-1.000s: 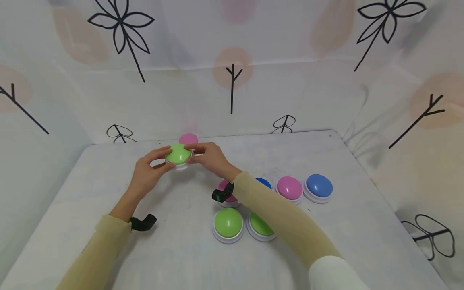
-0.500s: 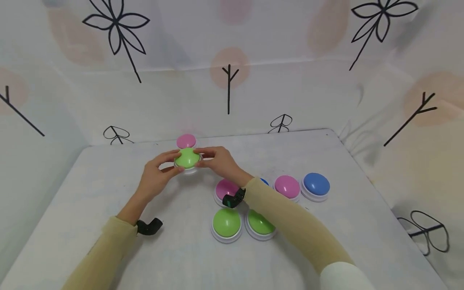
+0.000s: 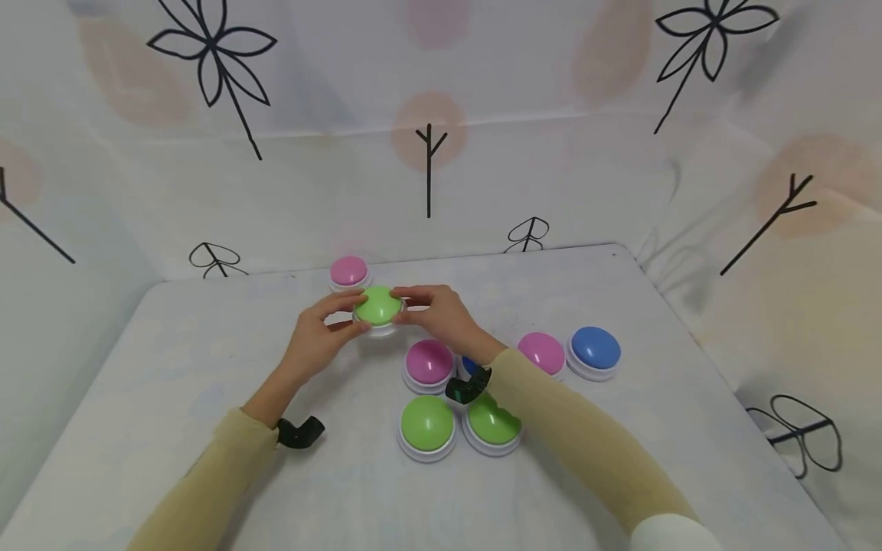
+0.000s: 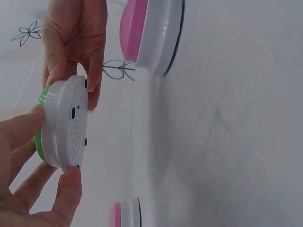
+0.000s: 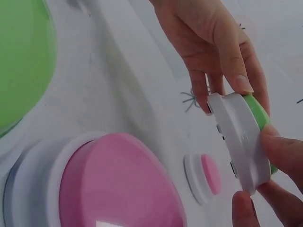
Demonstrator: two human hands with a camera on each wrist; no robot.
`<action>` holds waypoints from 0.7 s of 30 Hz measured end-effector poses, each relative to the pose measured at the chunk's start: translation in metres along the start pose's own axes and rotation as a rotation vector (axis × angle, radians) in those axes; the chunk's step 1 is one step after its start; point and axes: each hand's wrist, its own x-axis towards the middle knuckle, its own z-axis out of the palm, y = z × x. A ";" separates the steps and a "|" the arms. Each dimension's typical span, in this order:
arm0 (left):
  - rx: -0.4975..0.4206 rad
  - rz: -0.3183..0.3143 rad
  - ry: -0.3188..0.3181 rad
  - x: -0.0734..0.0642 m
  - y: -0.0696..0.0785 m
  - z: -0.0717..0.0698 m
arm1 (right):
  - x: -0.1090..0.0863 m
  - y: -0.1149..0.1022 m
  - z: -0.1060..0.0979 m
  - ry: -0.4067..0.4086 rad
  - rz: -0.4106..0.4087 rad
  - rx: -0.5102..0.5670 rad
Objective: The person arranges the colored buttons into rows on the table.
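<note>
A push button with a green dome [image 3: 379, 306] and a white base [image 4: 61, 118] is up off the table, between both hands. My left hand [image 3: 319, 337] pinches its left side, fingertips on the dome's edge and thumb low at the base. My right hand [image 3: 446, 317] grips the opposite side in the same way. In the left wrist view the base's underside shows small holes and dark feet. Just behind the held button stands a pink button [image 3: 348, 271]; another pink button [image 3: 429, 362] sits in front of it, large in the right wrist view.
Two green buttons [image 3: 427, 423] stand side by side nearest me. To the right are a pink button [image 3: 540, 353] and a blue button [image 3: 596, 348]; a second blue button [image 3: 470, 365] is mostly hidden by my right wrist. Patterned cloth [image 3: 310, 191] rises behind the white table [image 3: 207, 367].
Both hands have carried the green button to the right and slightly nearer me, uncovering the pink button at the back and the middle pink one. The view has shifted a little.
</note>
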 end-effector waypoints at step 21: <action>-0.088 0.083 -0.091 0.013 -0.009 0.041 | -0.037 0.024 -0.035 0.029 0.034 0.008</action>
